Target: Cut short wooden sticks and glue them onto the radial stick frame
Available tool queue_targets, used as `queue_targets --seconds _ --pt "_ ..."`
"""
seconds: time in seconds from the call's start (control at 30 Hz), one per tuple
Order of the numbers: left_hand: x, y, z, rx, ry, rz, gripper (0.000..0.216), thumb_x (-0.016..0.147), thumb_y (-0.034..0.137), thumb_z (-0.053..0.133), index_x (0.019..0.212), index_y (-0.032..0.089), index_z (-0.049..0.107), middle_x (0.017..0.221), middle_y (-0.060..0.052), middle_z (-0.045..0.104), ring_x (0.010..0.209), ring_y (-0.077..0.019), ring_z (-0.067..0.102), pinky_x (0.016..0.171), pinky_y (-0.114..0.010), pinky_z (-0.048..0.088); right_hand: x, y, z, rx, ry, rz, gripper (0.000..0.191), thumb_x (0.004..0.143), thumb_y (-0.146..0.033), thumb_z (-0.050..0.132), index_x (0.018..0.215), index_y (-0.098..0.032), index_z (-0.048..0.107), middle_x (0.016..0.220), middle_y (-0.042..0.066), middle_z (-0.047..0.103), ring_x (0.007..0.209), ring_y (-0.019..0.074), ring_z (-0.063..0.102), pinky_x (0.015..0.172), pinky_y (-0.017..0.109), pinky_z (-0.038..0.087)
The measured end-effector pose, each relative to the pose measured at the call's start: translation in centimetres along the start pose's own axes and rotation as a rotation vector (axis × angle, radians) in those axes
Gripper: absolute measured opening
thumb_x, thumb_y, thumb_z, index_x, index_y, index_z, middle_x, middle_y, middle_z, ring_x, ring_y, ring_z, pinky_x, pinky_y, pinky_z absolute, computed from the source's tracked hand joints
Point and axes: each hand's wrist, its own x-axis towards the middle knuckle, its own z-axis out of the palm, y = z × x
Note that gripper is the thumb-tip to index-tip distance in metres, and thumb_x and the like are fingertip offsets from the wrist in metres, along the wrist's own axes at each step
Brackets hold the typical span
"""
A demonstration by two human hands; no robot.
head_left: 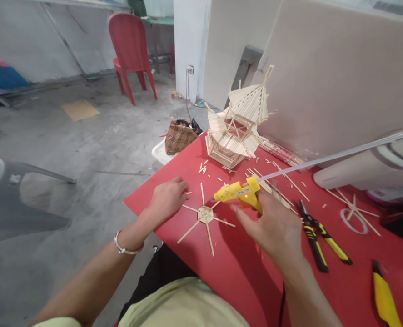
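My right hand [276, 225] grips a yellow hot glue gun [233, 191], its nozzle pointing left, just above a six-armed star of thin wooden sticks [206, 214]. Small sticks form rings round the star's centre, and it lies flat on the red table. A long clear glue stick [324, 158] runs out of the gun's back. Beside the star's upper left arm, my left hand [169, 197] is closed in a pinch on a short stick piece [188, 193], with only its end showing.
A tiered stick pagoda [235, 127] stands at the table's far corner, near loose sticks [291, 181]. On the right lie pliers [315, 238], a tape ring [354, 221] and a yellow-and-black tool [385, 295]. A checked bag [181, 137] sits beyond the red table's [252, 277] edge.
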Motion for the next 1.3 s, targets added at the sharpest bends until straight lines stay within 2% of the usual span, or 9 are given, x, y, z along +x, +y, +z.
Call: queue_targets --seconds 0.1,0.2,0.33,0.43,0.53,0.73,0.9,1.0,1.3 --pt "0.4 0.2 0.3 0.027 -0.047 0.025 0.018 0.09 0.027 0.053 0.079 0.019 0.064 0.091 -0.006 0.064 0.07 -0.0164 0.06 0.055 -0.026 0.035 0.1 -0.4 0.4 0.002 -0.019 -0.06 0.036 0.086 -0.057 0.053 0.085 -0.021 0.059 0.068 0.0 0.061 0.062 0.016 0.057 0.053 0.027 0.026" --pt "0.7 0.3 0.7 -0.015 -0.034 0.064 0.019 0.09 0.023 0.049 0.076 0.017 0.06 0.087 -0.008 0.062 0.069 -0.0176 0.059 0.058 -0.028 0.039 0.2 -0.6 0.6 -0.014 -0.012 -0.103 0.036 0.087 -0.056 0.053 0.089 -0.02 0.06 0.07 0.001 0.062 0.06 0.0156 0.056 0.053 0.028 0.026" --pt "1.5 0.4 0.6 -0.371 -0.058 0.004 0.011 0.083 0.015 0.052 0.079 0.017 0.061 0.073 -0.004 0.064 0.063 -0.0169 0.061 0.059 -0.027 0.045 0.4 -0.7 0.7 -0.036 -0.03 -0.156 0.035 0.09 -0.052 0.051 0.092 -0.019 0.06 0.072 0.003 0.063 0.06 0.0162 0.056 0.055 0.029 0.028" --pt "2.2 0.5 -0.4 -0.704 -0.218 -0.162 0.011 0.078 0.016 0.055 0.082 0.017 0.065 0.057 -0.001 0.063 0.047 -0.0155 0.059 0.048 -0.026 0.046 0.6 -0.8 0.7 -0.047 -0.052 -0.187 0.034 0.09 -0.052 0.05 0.093 -0.019 0.06 0.073 0.003 0.063 0.061 0.0167 0.056 0.056 0.029 0.029" --pt "2.8 0.7 -1.6 -0.822 -0.398 -0.249 0.005 0.072 0.02 0.063 0.069 0.016 0.064 0.05 -0.003 0.063 0.041 -0.0171 0.059 0.044 -0.027 0.047 0.7 -0.9 0.8 -0.054 -0.042 -0.194 0.034 0.09 -0.051 0.051 0.098 -0.019 0.061 0.074 0.002 0.064 0.062 0.0169 0.057 0.056 0.029 0.029" --pt "3.6 0.9 -1.8 -0.81 -0.456 -0.175 0.008 0.063 0.02 0.07 0.057 0.016 0.066 0.045 -0.001 0.058 0.04 -0.0145 0.055 0.038 -0.023 0.04 0.7 -1.0 1.0 -0.052 -0.042 -0.195 0.033 0.09 -0.05 0.051 0.097 -0.018 0.06 0.073 0.001 0.063 0.063 0.0158 0.058 0.056 0.028 0.029" --pt "4.3 0.6 -0.7 -0.715 -0.676 -0.185 0.004 0.066 0.018 0.066 0.067 0.015 0.068 0.048 -0.002 0.063 0.047 -0.0166 0.062 0.04 -0.021 0.044 0.5 -0.8 1.3 -0.059 -0.078 -0.206 0.034 0.09 -0.048 0.051 0.103 -0.018 0.061 0.077 0.002 0.065 0.065 0.0156 0.058 0.055 0.028 0.027" --pt "4.7 0.9 -0.6 -0.683 -0.746 -0.216 0.006 0.068 0.017 0.065 0.072 0.014 0.067 0.053 -0.004 0.066 0.053 -0.0179 0.065 0.044 -0.023 0.049 0.5 -0.9 1.5 -0.054 -0.099 -0.207 0.034 0.09 -0.048 0.053 0.103 -0.018 0.061 0.078 0.002 0.065 0.066 0.0162 0.059 0.055 0.028 0.026" --pt "5.3 1.6 0.4 -0.623 -0.816 -0.272 0.01 0.064 0.011 0.063 0.072 0.015 0.066 0.057 -0.003 0.068 0.058 -0.0186 0.069 0.047 -0.022 0.05 0.6 -0.4 1.7 -0.061 -0.079 -0.176 0.035 0.091 -0.05 0.051 0.1 -0.018 0.062 0.076 0.002 0.065 0.063 0.0158 0.058 0.055 0.028 0.025"
